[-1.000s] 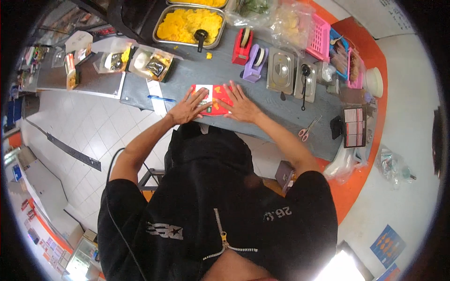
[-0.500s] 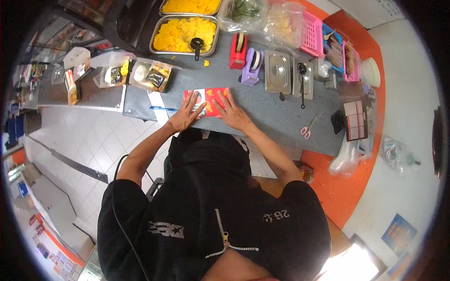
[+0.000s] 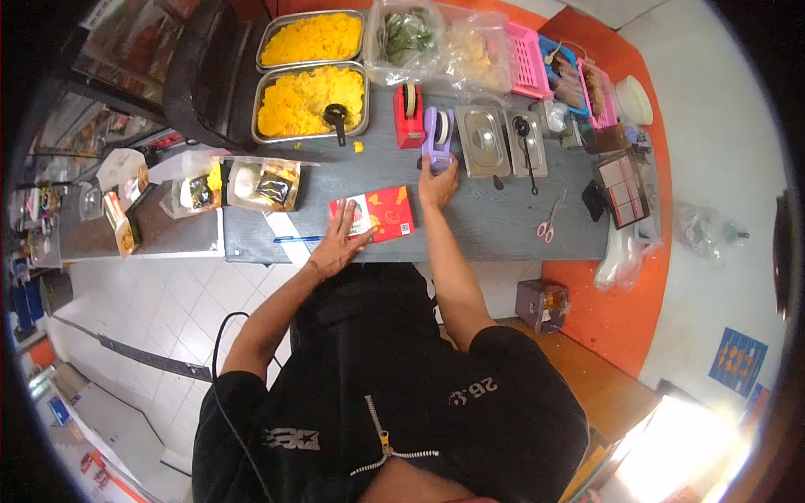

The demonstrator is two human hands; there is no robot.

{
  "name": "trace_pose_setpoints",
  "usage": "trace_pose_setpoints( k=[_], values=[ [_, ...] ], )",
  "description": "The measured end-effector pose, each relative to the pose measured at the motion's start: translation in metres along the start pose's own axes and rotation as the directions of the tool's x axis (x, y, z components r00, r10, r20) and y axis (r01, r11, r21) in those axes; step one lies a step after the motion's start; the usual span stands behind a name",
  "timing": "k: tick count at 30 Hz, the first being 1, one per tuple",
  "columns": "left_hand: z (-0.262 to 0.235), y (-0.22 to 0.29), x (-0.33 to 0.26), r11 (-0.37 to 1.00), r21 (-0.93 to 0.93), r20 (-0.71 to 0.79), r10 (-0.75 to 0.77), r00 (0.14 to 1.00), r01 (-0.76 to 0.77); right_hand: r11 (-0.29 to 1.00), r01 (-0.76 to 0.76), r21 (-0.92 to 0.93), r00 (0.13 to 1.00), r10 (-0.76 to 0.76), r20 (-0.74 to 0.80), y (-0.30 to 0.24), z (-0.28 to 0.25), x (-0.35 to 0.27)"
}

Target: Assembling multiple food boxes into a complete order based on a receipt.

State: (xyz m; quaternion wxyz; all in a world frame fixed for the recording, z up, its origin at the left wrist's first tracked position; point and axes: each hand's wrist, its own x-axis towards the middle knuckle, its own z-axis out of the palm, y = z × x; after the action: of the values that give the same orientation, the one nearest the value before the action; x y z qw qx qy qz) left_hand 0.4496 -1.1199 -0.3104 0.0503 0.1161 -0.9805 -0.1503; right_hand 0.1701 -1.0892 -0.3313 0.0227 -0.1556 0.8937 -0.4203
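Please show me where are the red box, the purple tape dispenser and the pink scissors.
red box (image 3: 381, 214), head view, on its printed lid.
purple tape dispenser (image 3: 438, 134), head view, on its body.
pink scissors (image 3: 547, 228), head view, on the handles.

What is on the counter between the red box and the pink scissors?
In the head view, only the right hand and its forearm cross between the red box and the pink scissors; the rest is bare grey counter.
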Motion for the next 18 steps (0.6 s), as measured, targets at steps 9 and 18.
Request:
trace_pose_setpoints(
  k=[9, 18],
  values=[
    [0.011, 0.000, 0.002, 0.990, -0.125, -0.091, -0.081, 0.993, 0.070, 0.528, -0.690, 0.495, 0.722, 0.451, 0.524, -0.050, -0.044, 0.004],
    [0.013, 0.003, 0.002, 0.989, -0.123, -0.119, -0.098, 0.988, 0.083, 0.414, -0.587, 0.696, 0.797, 0.444, 0.408, -0.035, -0.027, -0.017]
  ],
)
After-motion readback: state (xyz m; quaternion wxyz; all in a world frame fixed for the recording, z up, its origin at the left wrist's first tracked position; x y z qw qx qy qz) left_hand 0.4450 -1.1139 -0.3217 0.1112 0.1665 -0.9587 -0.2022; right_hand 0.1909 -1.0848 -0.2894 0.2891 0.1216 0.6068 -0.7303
